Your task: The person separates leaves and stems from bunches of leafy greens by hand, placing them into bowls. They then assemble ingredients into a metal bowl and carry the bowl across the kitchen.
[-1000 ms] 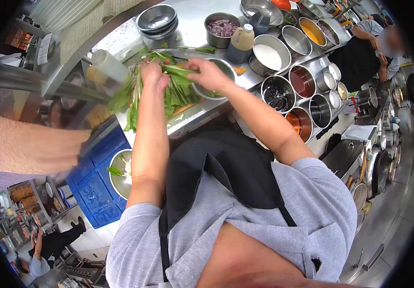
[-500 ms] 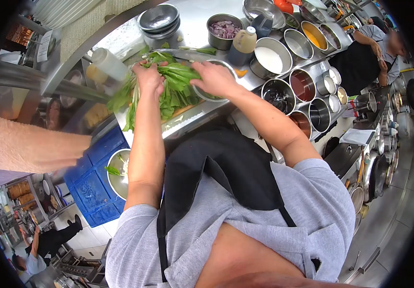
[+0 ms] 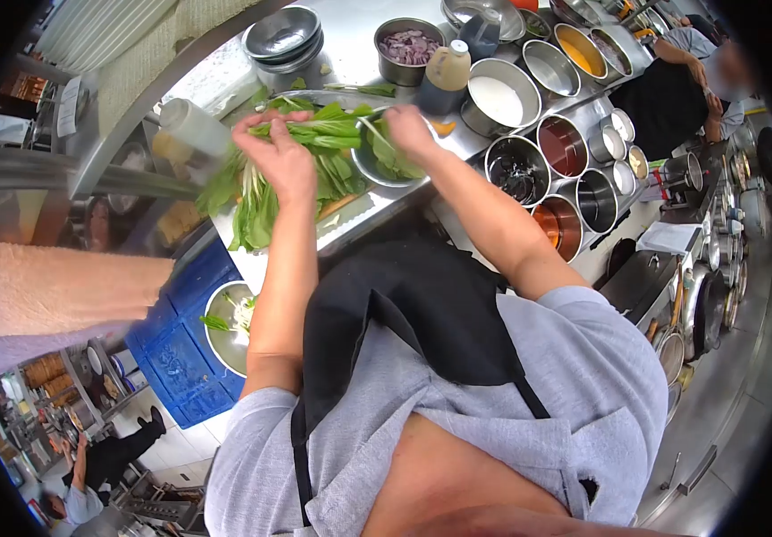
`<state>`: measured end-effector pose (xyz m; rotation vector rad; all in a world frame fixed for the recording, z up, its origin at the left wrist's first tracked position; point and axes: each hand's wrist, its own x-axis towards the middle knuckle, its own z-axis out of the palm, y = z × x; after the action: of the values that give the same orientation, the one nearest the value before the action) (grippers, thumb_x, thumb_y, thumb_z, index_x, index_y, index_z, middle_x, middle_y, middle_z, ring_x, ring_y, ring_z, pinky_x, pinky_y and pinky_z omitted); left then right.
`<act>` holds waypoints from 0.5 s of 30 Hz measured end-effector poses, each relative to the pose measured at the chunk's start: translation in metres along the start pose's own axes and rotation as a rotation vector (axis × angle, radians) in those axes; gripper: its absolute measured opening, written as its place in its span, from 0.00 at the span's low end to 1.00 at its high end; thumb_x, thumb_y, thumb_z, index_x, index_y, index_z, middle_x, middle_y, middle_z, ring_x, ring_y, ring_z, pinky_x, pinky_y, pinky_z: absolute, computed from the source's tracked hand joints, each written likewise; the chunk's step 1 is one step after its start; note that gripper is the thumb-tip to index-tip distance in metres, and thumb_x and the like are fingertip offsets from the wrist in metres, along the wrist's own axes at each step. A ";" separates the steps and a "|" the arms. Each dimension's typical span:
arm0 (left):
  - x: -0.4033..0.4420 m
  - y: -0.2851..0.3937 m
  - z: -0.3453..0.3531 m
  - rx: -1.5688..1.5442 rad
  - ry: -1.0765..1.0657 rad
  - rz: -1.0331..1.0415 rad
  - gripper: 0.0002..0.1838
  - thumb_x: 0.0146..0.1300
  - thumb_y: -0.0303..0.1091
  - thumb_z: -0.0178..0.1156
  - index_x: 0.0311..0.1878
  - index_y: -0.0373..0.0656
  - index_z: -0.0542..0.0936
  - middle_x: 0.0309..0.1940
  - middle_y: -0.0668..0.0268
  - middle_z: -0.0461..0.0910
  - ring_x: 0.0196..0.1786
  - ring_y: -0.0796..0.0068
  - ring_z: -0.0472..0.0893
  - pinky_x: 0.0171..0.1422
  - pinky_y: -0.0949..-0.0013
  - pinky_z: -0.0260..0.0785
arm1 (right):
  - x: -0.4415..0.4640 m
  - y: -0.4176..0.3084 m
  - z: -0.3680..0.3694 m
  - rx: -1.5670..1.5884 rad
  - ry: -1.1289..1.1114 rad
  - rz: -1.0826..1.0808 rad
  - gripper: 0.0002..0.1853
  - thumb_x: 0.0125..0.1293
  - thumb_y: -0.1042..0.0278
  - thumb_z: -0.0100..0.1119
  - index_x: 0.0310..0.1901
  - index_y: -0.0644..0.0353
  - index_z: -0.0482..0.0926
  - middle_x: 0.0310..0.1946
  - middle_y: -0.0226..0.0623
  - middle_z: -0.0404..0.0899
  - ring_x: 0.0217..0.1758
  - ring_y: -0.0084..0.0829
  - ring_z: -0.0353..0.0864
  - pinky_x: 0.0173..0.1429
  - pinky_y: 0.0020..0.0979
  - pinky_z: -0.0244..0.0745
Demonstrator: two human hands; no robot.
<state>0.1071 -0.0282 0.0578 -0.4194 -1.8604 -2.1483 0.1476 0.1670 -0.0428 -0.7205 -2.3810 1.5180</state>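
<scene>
My left hand [image 3: 283, 166] is closed around a bunch of leafy greens [image 3: 336, 134], stems toward the right. More loose leaves [image 3: 256, 210] spread beneath it over a cutting board [image 3: 343, 208], of which only an edge shows. My right hand [image 3: 411, 134], slightly blurred, pinches a leafy green [image 3: 392, 161] that hangs over a metal bowl [image 3: 361, 172]. The bowl stands at the counter's front edge, right of the pile, partly hidden by the leaf and hand.
Stacked metal bowls [image 3: 283, 40], a pot of chopped onions [image 3: 408, 54], a squeeze bottle [image 3: 446, 76] and a pot of white liquid [image 3: 499, 94] line the counter. A scrap bowl [image 3: 229, 351] sits by a blue crate [image 3: 166, 358]. Another person's forearm [image 3: 63, 286] reaches in from the left.
My right hand has moved up and slightly right, away from the bunch, with a leafy green in its fingers. My left hand has turned and grips the bunch from the left.
</scene>
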 end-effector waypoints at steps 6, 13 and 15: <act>0.024 0.000 -0.031 -0.397 0.007 -0.214 0.13 0.72 0.18 0.44 0.55 0.43 0.58 0.43 0.56 0.72 0.44 0.54 0.83 0.55 0.50 0.74 | -0.013 -0.007 -0.032 -0.425 -0.262 -0.221 0.20 0.65 0.60 0.53 0.51 0.67 0.78 0.47 0.59 0.80 0.51 0.56 0.80 0.58 0.48 0.73; 0.035 -0.012 -0.039 -0.583 -0.096 -0.464 0.14 0.73 0.20 0.44 0.57 0.45 0.57 0.49 0.49 0.73 0.57 0.39 0.78 0.61 0.41 0.72 | -0.025 -0.058 -0.043 -0.643 -0.316 -0.204 0.19 0.62 0.60 0.60 0.52 0.59 0.77 0.44 0.51 0.81 0.52 0.49 0.80 0.54 0.48 0.74; 0.037 -0.013 -0.037 -0.544 -0.109 -0.497 0.15 0.73 0.21 0.45 0.58 0.44 0.57 0.51 0.47 0.73 0.58 0.38 0.77 0.61 0.41 0.72 | -0.025 -0.065 -0.041 -0.438 -0.114 -0.395 0.14 0.63 0.63 0.59 0.48 0.60 0.78 0.42 0.48 0.80 0.49 0.48 0.81 0.53 0.46 0.74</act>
<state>0.0668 -0.0635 0.0554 -0.1855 -1.5179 -3.0345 0.1685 0.1638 0.0347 -0.2121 -2.7650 0.9141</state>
